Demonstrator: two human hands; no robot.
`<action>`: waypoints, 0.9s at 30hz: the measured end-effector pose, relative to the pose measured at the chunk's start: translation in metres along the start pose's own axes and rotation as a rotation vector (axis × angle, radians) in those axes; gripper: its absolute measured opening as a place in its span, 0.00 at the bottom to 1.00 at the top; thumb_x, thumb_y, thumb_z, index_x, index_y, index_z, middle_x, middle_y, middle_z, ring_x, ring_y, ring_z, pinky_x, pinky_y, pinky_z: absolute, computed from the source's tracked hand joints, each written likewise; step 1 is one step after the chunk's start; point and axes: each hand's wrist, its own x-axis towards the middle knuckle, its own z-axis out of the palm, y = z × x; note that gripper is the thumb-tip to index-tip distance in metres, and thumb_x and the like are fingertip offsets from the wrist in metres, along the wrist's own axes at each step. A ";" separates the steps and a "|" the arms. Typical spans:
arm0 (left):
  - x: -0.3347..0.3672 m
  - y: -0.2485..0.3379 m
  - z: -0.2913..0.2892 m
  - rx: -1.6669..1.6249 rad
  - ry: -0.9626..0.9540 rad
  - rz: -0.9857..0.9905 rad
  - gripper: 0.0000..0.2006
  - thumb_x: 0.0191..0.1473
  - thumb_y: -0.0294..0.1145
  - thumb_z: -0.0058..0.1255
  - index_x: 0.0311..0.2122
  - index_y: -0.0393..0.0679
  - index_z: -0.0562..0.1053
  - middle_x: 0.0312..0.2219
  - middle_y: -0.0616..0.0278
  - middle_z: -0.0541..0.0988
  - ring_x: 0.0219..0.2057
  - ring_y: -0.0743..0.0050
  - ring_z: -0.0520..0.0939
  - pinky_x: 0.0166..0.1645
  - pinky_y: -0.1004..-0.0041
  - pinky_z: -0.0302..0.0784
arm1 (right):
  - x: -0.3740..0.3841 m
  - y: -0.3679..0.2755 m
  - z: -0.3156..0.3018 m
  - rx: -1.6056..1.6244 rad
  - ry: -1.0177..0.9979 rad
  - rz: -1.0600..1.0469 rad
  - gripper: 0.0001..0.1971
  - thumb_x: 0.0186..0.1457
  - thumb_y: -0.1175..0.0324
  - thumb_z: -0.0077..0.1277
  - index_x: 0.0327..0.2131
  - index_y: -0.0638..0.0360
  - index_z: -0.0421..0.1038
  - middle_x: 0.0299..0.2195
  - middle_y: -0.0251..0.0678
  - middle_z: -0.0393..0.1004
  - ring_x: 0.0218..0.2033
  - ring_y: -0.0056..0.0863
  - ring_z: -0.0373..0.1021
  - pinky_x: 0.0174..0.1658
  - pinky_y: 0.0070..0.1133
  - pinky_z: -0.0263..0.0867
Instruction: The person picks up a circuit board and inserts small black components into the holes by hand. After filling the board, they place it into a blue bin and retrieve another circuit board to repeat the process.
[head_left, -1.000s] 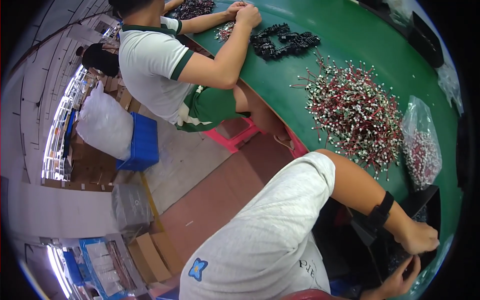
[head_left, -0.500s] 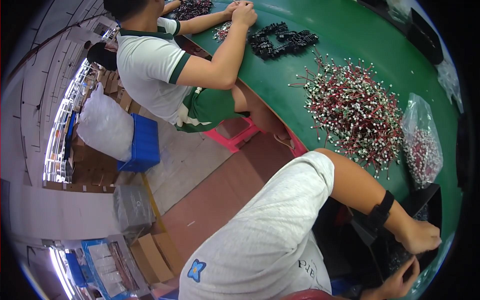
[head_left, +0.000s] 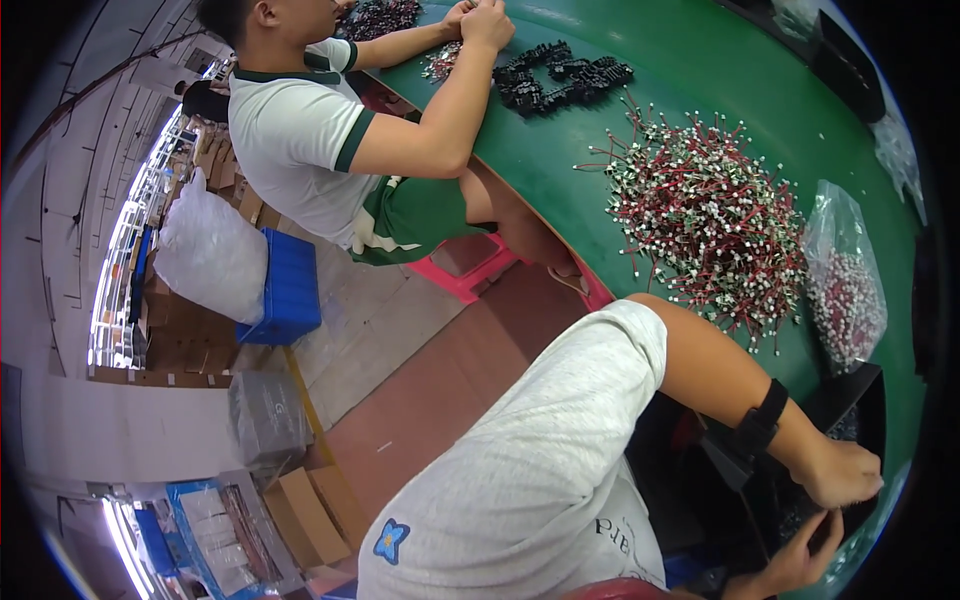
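At the right, my left hand [head_left: 840, 474] is closed, its fingers curled downward. Anything it grips is too small or hidden to name. Just below it, my right hand [head_left: 802, 556] has thumb and finger bent together in a pinch, their tips close to the left hand; what lies between them I cannot make out. Both hands are over a black tray [head_left: 872, 405] with small dark parts in it. A black strap [head_left: 765, 420] circles my left wrist. Beyond my forearm lies a large heap of short red-and-black wire leads with white connectors [head_left: 705, 215].
A clear bag of similar leads [head_left: 848, 310] lies beside the heap on the green table [head_left: 560, 165]. Farther off are black plastic parts [head_left: 560, 80]. A co-worker [head_left: 300, 130] sits at the left on a pink stool [head_left: 465, 270], handling something small. A blue bin [head_left: 285, 285] stands behind.
My right hand has risen slightly, its fingertips closer to my left hand, which stays nearly still. The co-worker's head has shifted a little.
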 end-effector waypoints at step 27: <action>0.002 -0.015 0.005 -0.045 -0.040 0.108 0.23 0.68 0.44 0.29 0.48 0.31 0.67 0.40 0.44 0.74 0.47 0.50 0.71 0.55 0.57 0.67 | -0.028 0.046 -0.010 0.187 -0.213 0.184 0.10 0.61 0.78 0.54 0.45 0.74 0.74 0.38 0.38 0.77 0.39 0.24 0.72 0.46 0.19 0.68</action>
